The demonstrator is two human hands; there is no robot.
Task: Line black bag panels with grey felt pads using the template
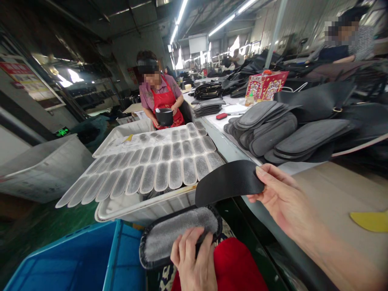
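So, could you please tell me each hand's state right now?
Left hand: curled at the grey oval piece; grip unclear.
Right hand: closed, holding the curved black piece.

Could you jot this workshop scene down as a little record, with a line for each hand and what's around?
Right hand: holds one end of a black curved piece
Left hand: over the edge of a dark-rimmed grey oblong
Ahead: pale-edged grey pieces laid in rows
Lower left: blue bin
Right side: stacked dark pieces
Beyond the rows: a person in a red apron, holding a dark pot
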